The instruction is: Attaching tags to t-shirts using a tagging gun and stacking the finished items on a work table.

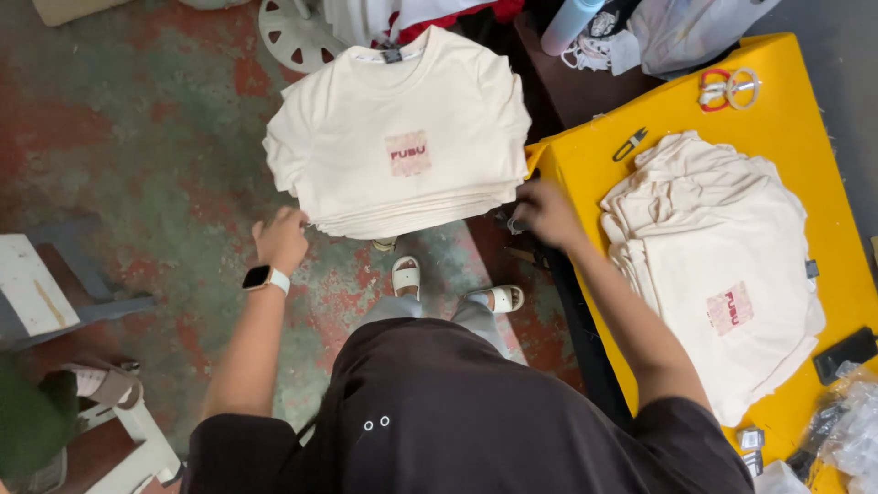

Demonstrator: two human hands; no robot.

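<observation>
A tall stack of folded cream T-shirts (402,137), each with a small pink square print, stands in front of me above the floor. My left hand (281,238), with a smartwatch on its wrist, touches the stack's lower left corner, fingers curled. My right hand (541,212) is at the stack's lower right corner, fingers bent against the edge. What the stack rests on is hidden. A second, looser pile of cream T-shirts (718,256) lies on the yellow table (805,119) to my right.
Small black thread snips (629,144) and red-and-clear tape rolls (727,89) lie on the yellow table. A black phone (846,354) sits at its right edge. A white stool (128,421) and grey bench (37,284) stand at left on the worn red-green floor.
</observation>
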